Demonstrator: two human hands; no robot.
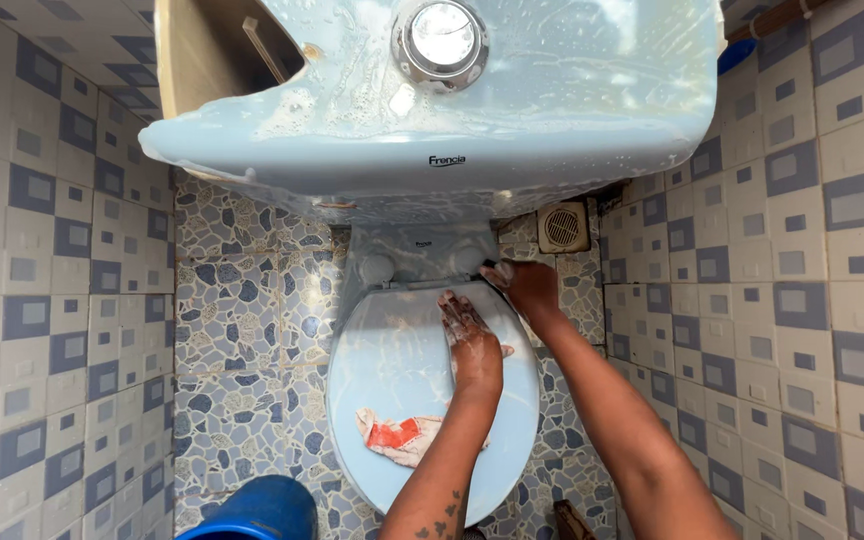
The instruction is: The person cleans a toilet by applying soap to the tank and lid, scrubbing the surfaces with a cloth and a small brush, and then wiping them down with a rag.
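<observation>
Head view: the left hand (472, 335) lies flat, fingers spread and soapy, on the closed pale-blue toilet lid (392, 370) at centre frame. The right hand (527, 285) grips the lid's rear edge by the hinge. A red-and-white cloth (402, 437) lies lower on the lid. Judged: hand-scrubbing the lid; the hinge area needs reaching next.

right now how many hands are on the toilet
2. The left hand lies flat and soapy on the closed pale blue toilet lid. The right hand is at the lid's hinge end, by the right hinge. No other hands show.

Single head view, steeply downward, close above the toilet lid (392, 370)
</observation>
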